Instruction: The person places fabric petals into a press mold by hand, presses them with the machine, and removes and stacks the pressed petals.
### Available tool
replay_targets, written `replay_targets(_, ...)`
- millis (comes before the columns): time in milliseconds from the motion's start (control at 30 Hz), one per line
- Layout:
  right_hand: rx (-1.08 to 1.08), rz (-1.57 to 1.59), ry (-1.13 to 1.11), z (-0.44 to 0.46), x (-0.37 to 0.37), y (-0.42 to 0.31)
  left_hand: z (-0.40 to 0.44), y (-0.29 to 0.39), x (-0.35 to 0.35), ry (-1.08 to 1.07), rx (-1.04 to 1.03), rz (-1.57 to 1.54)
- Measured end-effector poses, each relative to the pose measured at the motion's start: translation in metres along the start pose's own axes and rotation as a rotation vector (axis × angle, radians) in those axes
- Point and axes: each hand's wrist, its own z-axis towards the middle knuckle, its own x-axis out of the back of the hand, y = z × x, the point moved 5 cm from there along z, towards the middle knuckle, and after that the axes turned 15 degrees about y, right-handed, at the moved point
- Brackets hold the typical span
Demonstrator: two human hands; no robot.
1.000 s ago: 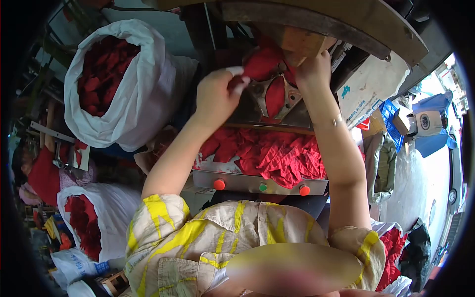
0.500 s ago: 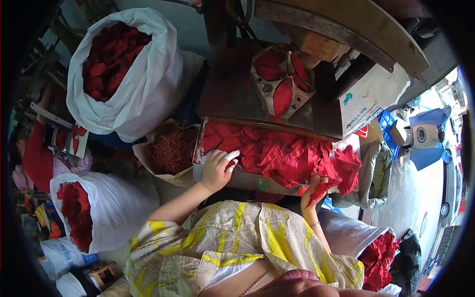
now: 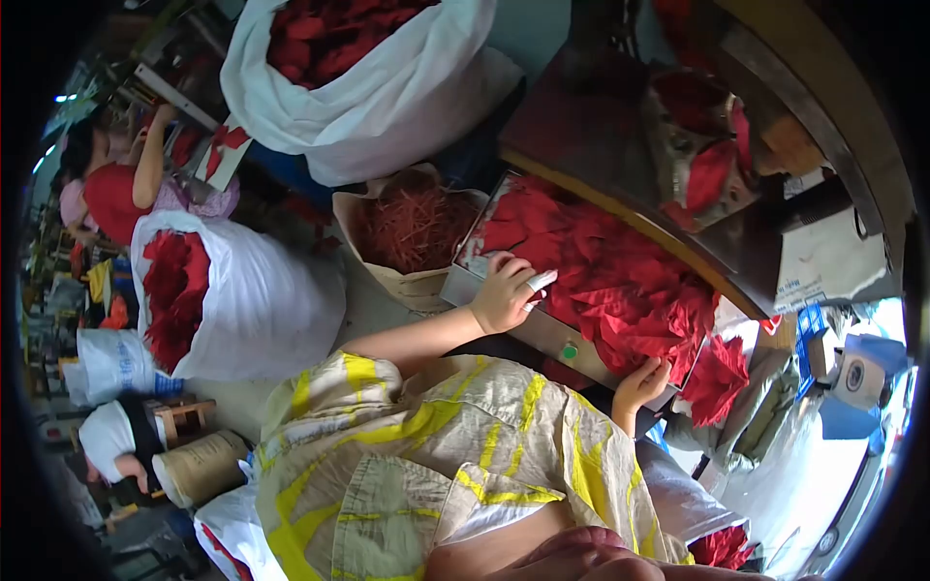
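A shallow metal tray (image 3: 542,339) is heaped with red cloth pieces (image 3: 591,261), some with pointed, leaf-like edges. My left hand (image 3: 504,295) lies over the tray's near left rim, its fingers bent but apart. White wrapping covers part of its fingers. At the tray's near right corner, my right hand (image 3: 641,384) pinches the edge of a red cloth piece (image 3: 644,339); its fingertips partly hide the grip. Behind the tray stands a dark press table (image 3: 572,126) carrying a metal cutting die (image 3: 702,155) with red cloth in its openings.
A large white sack (image 3: 407,116) of red pieces stands at the back left, another sack (image 3: 281,300) at left. A paper bag (image 3: 387,266) of red scraps sits beside the tray. More red pieces (image 3: 717,380) hang at right. A person in red (image 3: 116,198) works at far left.
The view has turned, shifting the tray and press rightward. My right hand, earlier holding a red piece in front of the tray, is now at the heap's edge. My left hand stays by the rim.
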Motion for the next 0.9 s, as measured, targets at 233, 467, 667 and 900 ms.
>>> replay_targets(233, 0.033, -0.036, -0.003, -0.002, 0.001, 0.006, -0.006, -0.004, -0.006, -0.028, 0.016, 0.013)
replay_targets(467, -0.155, 0.134, 0.086, 0.017, 0.009, -0.003, 0.005, 0.003, 0.004, -0.004, 0.092, -0.052)
replay_targets(667, -0.492, 0.566, -0.258, 0.113, 0.033, -0.106, 0.084, 0.062, 0.029, -0.040, 0.381, -0.742)
replay_targets(900, -0.733, 0.815, -0.960, 0.066, 0.000, -0.168, 0.094, 0.103, -0.033, -0.424, 1.068, -1.156)
